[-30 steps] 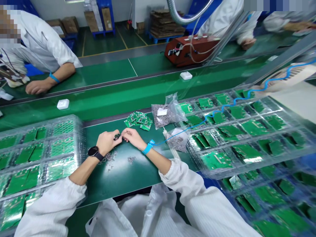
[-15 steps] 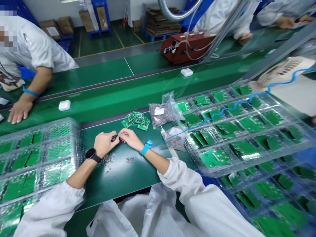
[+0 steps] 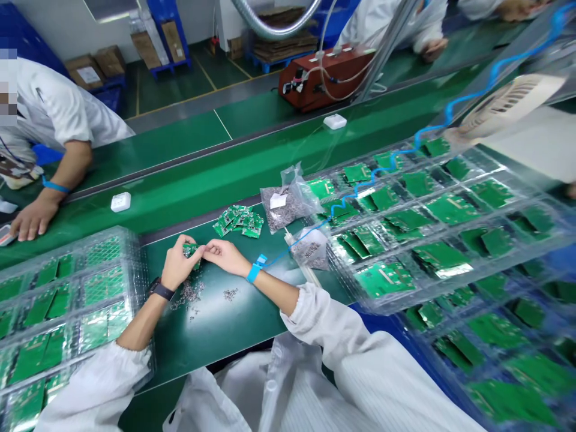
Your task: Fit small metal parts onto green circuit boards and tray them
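Between the thumb and fingers of my left hand [image 3: 179,264] is a small green circuit board [image 3: 191,249], its face turned partly up. My right hand [image 3: 224,255] meets it at the board's right edge, thumb and fingertips pinched together; whatever is in that pinch is too small to make out. Below the hands, a loose heap of tiny metal parts [image 3: 191,292] lies on the green table [image 3: 216,336], with a smaller heap [image 3: 231,294] to its right. Just beyond the hands sits a pile of populated circuit boards [image 3: 238,221].
Bags of small parts [image 3: 288,207] [image 3: 312,249] lie right of the board pile. Stacked clear trays of green boards stand at left [image 3: 139,270] and right [image 3: 382,306]. A blue coiled cord [image 3: 360,189] runs from my right wristband. Across the green belt [image 3: 189,186], a co-worker's hand [image 3: 33,219] rests.
The board in my left hand has tilted so its green face shows. Both hands appear slightly further left, while the whole view has shifted a little. The blue cord has swung upward.
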### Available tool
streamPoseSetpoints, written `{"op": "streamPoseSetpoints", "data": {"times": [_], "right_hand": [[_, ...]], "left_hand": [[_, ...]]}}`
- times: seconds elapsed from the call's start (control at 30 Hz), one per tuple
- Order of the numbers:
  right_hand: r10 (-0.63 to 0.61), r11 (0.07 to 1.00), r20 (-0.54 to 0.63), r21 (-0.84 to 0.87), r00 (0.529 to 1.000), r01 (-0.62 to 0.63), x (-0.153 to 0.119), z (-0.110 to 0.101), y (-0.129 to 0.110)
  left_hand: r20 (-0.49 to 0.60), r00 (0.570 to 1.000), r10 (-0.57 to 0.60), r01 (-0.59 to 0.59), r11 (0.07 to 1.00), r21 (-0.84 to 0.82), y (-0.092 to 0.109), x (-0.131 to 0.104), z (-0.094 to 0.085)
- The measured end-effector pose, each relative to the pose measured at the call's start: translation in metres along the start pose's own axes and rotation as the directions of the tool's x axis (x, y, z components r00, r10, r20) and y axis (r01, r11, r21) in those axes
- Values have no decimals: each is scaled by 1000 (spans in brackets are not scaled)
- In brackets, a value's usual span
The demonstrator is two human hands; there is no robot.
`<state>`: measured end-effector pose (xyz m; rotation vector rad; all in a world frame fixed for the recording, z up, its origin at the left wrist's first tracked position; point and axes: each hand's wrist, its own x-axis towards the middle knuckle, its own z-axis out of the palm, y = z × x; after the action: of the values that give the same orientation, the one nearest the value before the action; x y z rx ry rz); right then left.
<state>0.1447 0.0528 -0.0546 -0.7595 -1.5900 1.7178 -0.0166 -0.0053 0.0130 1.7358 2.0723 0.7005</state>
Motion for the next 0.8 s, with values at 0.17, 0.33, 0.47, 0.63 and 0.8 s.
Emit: {"op": "streamPoseSetpoints", "data": {"times": [0.17,0.33,0.47,0.63,0.8], "right_hand": [[-47,997,18,62,999,46,3,0,-3],[-50,998,-53,21,997,51,-1,2,-9],[-27,1000,-50,12,998,27,-2,1,-11],[-41,996,42,-71,998,44,-3,2,-13],[-160,909,157,-362,974,208,-8,7,-15]], "left_hand": [[211,977,-1,17,997,-77,-13,3,-5],[213,977,-24,45,995,-92,-9,1,-4],[261,964,47,-66,996,67,4,9,-11],[242,958,154,-233,909,345,20,54,-46],[346,920,182,-300,897,326,49,107,-33]]}}
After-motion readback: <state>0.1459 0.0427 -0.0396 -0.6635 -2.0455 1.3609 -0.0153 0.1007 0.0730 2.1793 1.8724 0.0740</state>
